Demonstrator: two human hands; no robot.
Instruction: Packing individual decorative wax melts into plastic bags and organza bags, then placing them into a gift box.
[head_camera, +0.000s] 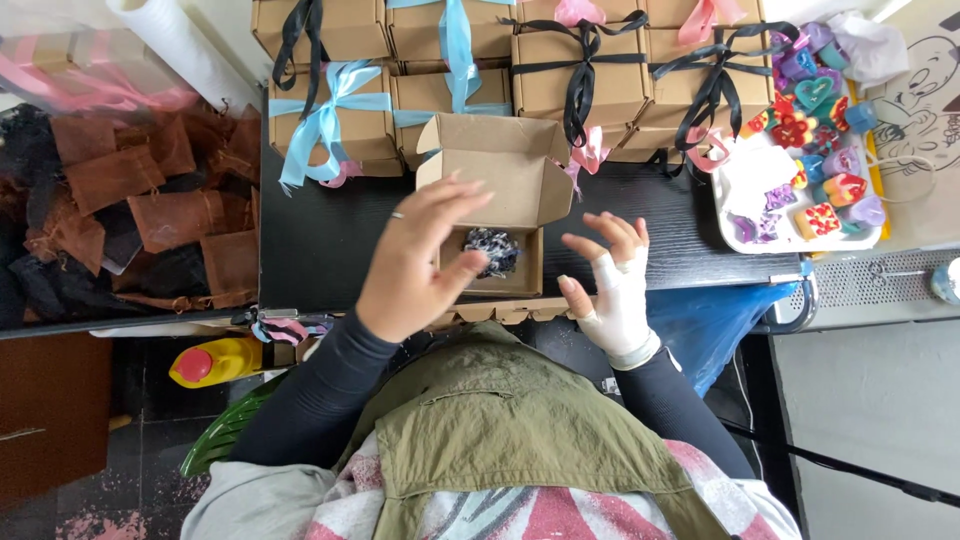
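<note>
Brown pouches lie heaped at nine o'clock, off the left end of the black desk, with a yellow bottle lower down at about eight. Toward the centre, the left hand hovers with its fingers spread and holding nothing, partly covering the open cardboard box. That box sits at the middle of the desk, its lid flap tipped up toward twelve o'clock, and a small dark bundle rests inside it. Just beside the box at three o'clock, the right hand, wrapped in white bandage, has its fingers loosely spread and empty, apart from the box wall. Along twelve o'clock runs a row of closed boxes tied with ribbon. At two o'clock a white tray carries colourful small shapes.
</note>
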